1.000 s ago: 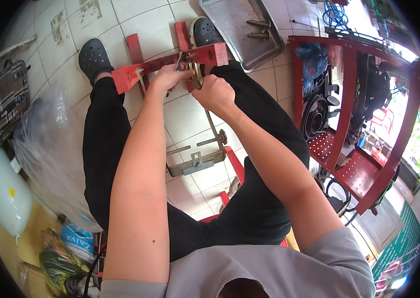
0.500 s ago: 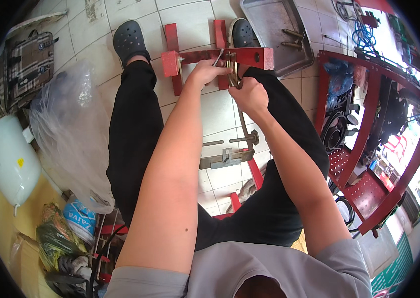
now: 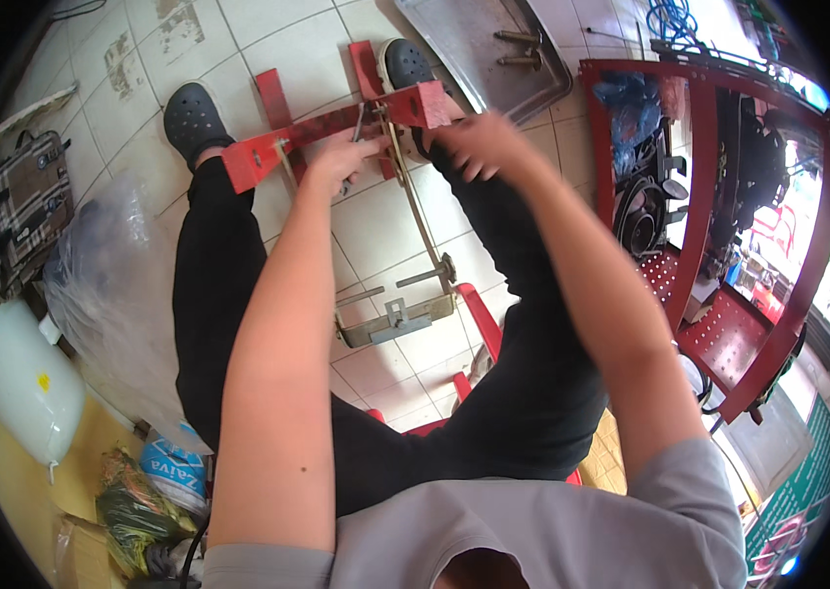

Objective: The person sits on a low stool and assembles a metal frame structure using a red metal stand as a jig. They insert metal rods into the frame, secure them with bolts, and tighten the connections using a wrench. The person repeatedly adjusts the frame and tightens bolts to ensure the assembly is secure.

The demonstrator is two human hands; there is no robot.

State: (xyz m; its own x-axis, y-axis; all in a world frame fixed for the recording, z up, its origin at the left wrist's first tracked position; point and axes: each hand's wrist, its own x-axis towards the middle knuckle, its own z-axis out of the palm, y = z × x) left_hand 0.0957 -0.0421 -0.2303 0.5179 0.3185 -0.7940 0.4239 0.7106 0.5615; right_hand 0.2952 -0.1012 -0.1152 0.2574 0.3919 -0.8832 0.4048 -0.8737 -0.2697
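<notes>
A red steel stand [image 3: 312, 128] with a boxy crossbeam lies on the tiles between my feet. A long metal frame [image 3: 420, 211] reaches from the beam toward me, ending in a crosspiece [image 3: 385, 329] with a small bracket and a threaded rod. My left hand [image 3: 341, 162] is closed around a slim grey metal tool [image 3: 358, 123], just below the beam; its full shape is hidden by the fingers. Beyond the beam's right end, over my right shin, my right hand [image 3: 488, 147] is blurred, its fingers apart and nothing visible in them.
At the far right a metal tray [image 3: 474, 49] holds several dark cylindrical parts [image 3: 518, 49]. A red metal shelf rack [image 3: 699, 216] stands on the right with coiled black parts. On the left are clear plastic sheeting [image 3: 110, 265], a plaid bag [image 3: 17, 211] and a white tank [image 3: 17, 368].
My right hand has come off the metal frame and moved right, away from the beam. My left hand stays near the frame with the tool. The whole view has shifted and turned.
</notes>
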